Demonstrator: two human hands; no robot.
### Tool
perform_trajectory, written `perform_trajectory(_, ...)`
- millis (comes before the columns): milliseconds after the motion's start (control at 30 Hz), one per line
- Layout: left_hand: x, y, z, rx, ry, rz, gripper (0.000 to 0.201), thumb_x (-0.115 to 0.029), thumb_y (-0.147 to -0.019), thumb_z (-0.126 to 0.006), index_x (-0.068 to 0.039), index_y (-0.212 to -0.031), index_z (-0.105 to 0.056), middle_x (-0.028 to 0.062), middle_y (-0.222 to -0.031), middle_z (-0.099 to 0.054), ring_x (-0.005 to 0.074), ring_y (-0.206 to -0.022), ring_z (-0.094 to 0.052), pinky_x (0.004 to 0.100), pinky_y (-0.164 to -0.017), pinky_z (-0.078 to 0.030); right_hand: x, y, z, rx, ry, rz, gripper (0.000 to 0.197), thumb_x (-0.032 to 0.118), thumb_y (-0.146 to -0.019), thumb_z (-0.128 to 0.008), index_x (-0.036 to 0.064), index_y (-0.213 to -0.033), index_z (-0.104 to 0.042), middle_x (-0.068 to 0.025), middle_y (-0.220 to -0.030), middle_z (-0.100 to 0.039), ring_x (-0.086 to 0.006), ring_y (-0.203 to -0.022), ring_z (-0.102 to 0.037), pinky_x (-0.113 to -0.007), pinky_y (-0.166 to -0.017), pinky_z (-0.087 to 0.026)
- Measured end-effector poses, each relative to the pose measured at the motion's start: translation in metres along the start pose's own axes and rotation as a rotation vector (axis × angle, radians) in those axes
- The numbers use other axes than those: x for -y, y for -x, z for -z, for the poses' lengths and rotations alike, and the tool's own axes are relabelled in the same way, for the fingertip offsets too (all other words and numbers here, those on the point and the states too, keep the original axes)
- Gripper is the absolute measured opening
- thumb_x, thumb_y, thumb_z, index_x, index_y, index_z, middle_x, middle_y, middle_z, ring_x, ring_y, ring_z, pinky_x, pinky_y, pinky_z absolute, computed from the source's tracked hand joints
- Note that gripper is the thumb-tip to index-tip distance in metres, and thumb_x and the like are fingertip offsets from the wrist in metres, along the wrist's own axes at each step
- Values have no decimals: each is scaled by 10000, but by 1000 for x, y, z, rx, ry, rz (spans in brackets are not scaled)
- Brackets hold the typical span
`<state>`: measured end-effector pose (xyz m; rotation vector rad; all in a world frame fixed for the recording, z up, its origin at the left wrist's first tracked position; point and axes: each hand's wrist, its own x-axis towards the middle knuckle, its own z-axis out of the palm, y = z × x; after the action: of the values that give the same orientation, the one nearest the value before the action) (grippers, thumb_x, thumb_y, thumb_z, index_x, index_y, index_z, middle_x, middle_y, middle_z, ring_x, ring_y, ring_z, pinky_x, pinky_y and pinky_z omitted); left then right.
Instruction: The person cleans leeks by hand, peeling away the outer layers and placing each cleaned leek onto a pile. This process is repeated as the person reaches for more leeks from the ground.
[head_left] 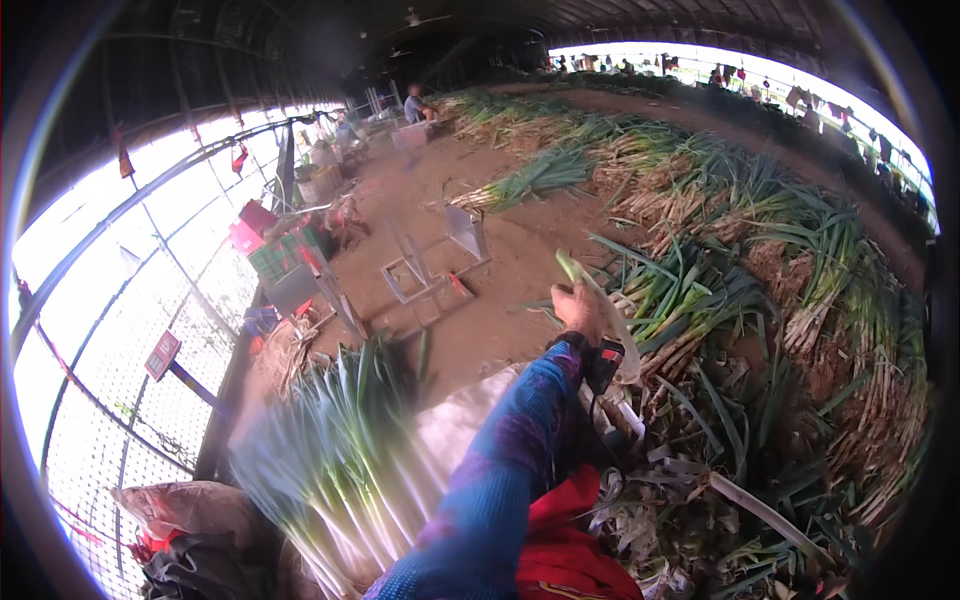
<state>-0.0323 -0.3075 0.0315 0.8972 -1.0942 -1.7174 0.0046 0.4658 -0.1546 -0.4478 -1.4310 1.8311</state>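
Observation:
My left hand (580,308), in a blue and purple knit sleeve, reaches out to the right of my lap. Its fingers are closed round a pale green strip of leek peel (569,265), which curves down past the wrist in a whitish, translucent arc. Just below the wrist is a small black device (603,366) with a red mark; what holds it is hidden. My right hand does not show. Left of my arm stands a bundle of trimmed leeks (365,455), white stems toward me, beside a pale sack (470,405).
Untrimmed leeks (680,300) lie in long heaps on the right. Peelings (680,510) cover the ground by my red garment (575,540). Ahead stand metal frames (405,270), a green crate (285,258) and a scale display (162,355). Another person (415,104) sits far off.

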Motion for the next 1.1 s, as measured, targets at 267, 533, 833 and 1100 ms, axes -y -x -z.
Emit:
perform_trajectory(267,83,171,-37,1098,-818,-271,416,-280,-753,-672,-43,-1078,-568,200,-1075,-599,377,-1013,-573,446,-832,-472,-19,-3,-13,39,-290,-325,255,70,-879,-503,-2,-1121,-471,-48,-867,-481,-129,-764,-460,-248,-695,-401)
perform_trajectory(533,128,368,9,1676,-626,-609,685,-207,-721,-678,45,-1284,-379,196,-1159,-490,357,-1107,-456,440,-867,-399,-57,83,-83,469,157,397,389,75,-874,-514,18,-1249,-424,-46,-970,-473,-144,-833,-460,-288,-739,-424)
perform_trajectory(833,128,351,30,1665,-613,-597,314,-119,-749,-595,-10,-1026,-495,161,-843,-576,368,-787,-585,444,-654,-453,-35,89,-100,267,-288,-135,240,280,-900,-534,61,-996,-517,-33,-863,-472,-133,-740,-437,-284,-661,-390)
perform_trajectory(1100,143,294,68,1700,-640,-589,302,-234,-772,-625,-72,-1009,-531,149,-826,-591,370,-780,-595,452,-663,-463,2,97,-110,181,-441,-271,238,309,-880,-592,79,-897,-534,5,-720,-472,-109,-655,-440,-266,-613,-385)
